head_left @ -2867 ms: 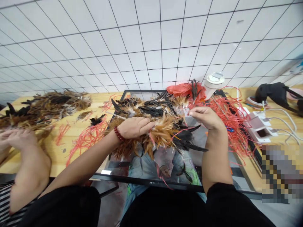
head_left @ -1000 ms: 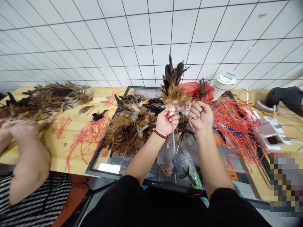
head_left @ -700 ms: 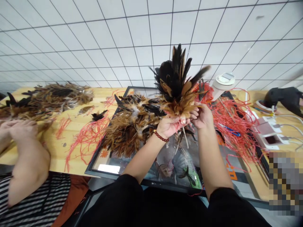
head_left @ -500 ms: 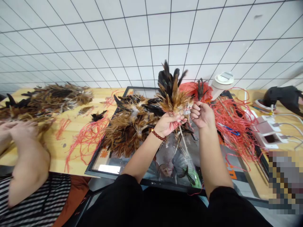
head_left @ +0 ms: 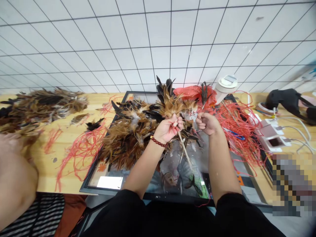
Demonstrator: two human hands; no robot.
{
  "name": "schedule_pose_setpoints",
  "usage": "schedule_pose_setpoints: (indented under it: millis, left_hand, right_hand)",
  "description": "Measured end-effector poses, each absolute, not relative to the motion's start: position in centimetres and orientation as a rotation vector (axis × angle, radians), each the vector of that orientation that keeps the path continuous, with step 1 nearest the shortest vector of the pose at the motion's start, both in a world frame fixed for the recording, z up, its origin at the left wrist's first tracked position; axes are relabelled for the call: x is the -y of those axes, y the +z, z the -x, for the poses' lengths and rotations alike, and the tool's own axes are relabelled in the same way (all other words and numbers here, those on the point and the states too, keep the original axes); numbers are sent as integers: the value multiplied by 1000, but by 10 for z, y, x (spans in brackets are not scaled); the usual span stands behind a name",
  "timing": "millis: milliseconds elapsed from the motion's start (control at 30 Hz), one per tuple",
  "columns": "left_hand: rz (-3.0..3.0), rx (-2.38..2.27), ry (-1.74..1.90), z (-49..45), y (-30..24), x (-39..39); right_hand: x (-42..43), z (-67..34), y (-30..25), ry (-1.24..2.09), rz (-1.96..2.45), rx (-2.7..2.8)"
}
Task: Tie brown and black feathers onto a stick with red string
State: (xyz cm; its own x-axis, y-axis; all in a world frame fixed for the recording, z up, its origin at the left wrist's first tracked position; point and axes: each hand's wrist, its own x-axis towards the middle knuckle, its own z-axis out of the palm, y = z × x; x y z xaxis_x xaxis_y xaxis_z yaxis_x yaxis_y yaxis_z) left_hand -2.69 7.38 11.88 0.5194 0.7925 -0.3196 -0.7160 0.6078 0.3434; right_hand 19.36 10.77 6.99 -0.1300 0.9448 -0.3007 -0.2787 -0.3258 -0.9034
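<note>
Curled, contents unclear, the right hand [head_left: 209, 123] now sits farther off. So the left hand [head_left: 170, 129] alone grips the brown-black feather bundle [head_left: 170, 104].

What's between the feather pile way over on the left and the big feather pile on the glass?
In the head view, red strings, a small brown tuft, a small black tuft and the frame's black edge lie there.

Closed off on the far side by a white wall [head_left: 158, 39], ruled with dark grid lines; furnished with a wooden table [head_left: 46, 169] running left to right.
</note>
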Motion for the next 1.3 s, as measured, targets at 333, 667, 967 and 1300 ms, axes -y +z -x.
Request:
schedule_pose_setpoints:
  millis: [333,667,967,1300]
  left_hand:
    - [-318,-613,1123,38,115,-84]
    - [-322,-639,1227,44,104,-92]
    - [-300,-608,1159,35,100,-89]
    - [-257,-572,1160,30,99,-88]
  right_hand:
    - [-179,-166,53,471,2159,1678]
    - [-156,-193,72,950,1623,1252]
    - [-133,-176,80,1035,1343,870]
    - [-82,-104,109,781,944,1331]
